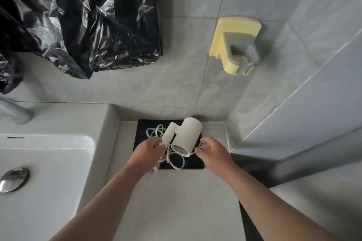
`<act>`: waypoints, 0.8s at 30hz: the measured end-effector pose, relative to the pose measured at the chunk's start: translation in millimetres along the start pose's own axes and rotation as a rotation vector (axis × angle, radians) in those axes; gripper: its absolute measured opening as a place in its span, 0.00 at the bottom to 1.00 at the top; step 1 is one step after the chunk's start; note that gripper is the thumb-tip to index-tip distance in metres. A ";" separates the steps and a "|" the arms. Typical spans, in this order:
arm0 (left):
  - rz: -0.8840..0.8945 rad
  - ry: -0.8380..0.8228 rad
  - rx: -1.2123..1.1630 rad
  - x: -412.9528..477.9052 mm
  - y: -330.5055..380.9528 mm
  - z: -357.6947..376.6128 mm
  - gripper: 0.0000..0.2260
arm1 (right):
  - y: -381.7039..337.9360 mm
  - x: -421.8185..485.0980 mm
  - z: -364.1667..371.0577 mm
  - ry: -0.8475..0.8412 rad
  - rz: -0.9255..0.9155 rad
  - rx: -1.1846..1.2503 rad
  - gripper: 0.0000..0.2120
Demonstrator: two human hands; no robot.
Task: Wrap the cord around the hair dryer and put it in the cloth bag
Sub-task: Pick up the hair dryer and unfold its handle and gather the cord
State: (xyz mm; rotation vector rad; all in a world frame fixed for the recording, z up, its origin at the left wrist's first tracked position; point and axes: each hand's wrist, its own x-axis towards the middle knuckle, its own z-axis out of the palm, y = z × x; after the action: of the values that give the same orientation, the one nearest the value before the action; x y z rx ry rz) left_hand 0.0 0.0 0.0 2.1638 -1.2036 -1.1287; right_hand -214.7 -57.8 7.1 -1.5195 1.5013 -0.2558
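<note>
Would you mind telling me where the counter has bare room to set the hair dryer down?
The counter is bare in front of the black cloth, between both arms. The cloth is crowded: hair dryer, loose cord, left hand, right hand.

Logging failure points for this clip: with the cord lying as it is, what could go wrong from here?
1. The cord lies in crossed loose loops under the hair dryer; winding it now could knot it.
2. The left hand holds only the handle's end, so the dryer might twist or slip as the right hand pulls the cord.
3. The plug trails by the left wrist and could snag.
</note>
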 end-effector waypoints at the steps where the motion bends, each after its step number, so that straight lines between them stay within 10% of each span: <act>1: 0.012 0.017 0.030 6.4 -0.8 1.6 0.06 | -3.2 5.8 2.6 0.003 0.008 0.008 0.21; 24: 0.101 0.150 -0.060 -15.2 17.6 -16.7 0.11 | -37.5 -7.4 14.9 0.174 0.008 0.360 0.21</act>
State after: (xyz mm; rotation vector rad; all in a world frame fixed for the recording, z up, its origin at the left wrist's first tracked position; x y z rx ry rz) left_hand 0.1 2.8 28.5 2.0782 -1.1831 -0.9309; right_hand -180.9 -52.3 29.6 -1.2270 1.5000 -0.6318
